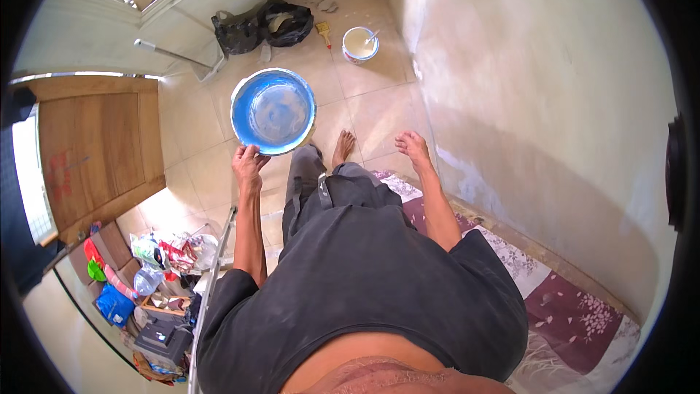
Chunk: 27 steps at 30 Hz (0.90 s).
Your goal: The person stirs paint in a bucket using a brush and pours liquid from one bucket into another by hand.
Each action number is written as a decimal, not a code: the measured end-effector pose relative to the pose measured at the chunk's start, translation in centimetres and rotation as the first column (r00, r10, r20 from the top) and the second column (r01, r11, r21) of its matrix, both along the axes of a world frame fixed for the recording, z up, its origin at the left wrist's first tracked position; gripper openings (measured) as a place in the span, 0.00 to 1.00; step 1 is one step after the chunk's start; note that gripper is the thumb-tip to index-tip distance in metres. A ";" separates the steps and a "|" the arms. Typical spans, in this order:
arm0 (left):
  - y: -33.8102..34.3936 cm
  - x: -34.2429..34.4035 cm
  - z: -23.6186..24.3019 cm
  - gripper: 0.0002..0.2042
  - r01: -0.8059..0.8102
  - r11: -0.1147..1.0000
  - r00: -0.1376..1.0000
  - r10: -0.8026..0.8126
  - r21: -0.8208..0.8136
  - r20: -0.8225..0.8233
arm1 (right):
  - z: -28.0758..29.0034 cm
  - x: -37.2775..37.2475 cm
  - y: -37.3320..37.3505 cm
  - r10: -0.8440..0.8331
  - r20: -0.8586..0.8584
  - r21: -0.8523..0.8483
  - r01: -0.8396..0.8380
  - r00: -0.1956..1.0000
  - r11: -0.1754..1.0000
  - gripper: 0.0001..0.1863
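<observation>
Holding blue basin (pixel 245 106) in front of legs (pixel 303 175) was prob. the step: L hand (pixel 249 158) gripped near rim, R hand (pixel 413 147) loosely curled, apparently w/ nothing; next move prob. needed firm grip.

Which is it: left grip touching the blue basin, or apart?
Touching: the head view shows the left grip holding the near rim of the blue basin, no gap visible.

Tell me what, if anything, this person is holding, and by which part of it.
The left hand holds the round blue basin by its rim, on the side nearest the person. The right hand appears empty.
</observation>
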State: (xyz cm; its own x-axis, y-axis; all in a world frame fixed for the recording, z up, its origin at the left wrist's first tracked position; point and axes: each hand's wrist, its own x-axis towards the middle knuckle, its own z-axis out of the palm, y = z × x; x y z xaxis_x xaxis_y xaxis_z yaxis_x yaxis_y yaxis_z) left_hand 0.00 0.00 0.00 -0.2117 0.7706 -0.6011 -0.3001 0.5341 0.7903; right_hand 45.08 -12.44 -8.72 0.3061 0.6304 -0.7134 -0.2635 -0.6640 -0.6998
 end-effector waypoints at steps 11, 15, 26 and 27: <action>14.1 6.3 -16.4 0.05 0.320 0.942 0.947 -0.321 -0.105 0.009 | -2.0 3.0 -8.5 -0.308 0.059 -0.376 0.307 0.950 0.874 0.09; 18.8 7.9 -19.5 0.05 0.413 0.895 0.898 -0.431 -0.167 -0.087 | -5.5 2.8 -4.7 -0.302 0.067 -0.355 0.306 0.951 0.883 0.09; 28.9 9.7 -34.5 0.05 0.573 0.774 0.789 -0.610 -0.270 -0.075 | -21.0 10.0 22.0 0.197 0.566 -0.175 -0.117 0.800 0.978 0.18; 28.7 9.8 -36.0 0.06 0.593 0.753 0.772 -0.632 -0.287 -0.065 | -22.0 10.7 24.0 0.219 0.608 -0.167 -0.147 0.763 0.975 0.19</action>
State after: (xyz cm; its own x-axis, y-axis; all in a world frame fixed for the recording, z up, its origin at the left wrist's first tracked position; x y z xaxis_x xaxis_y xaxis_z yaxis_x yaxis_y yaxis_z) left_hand 9.84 28.68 -36.04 0.1552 0.6040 -0.7818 0.2667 0.7364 0.6218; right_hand 55.77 11.59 -30.68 0.5898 0.6547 -0.4727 0.3373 -0.7316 -0.5924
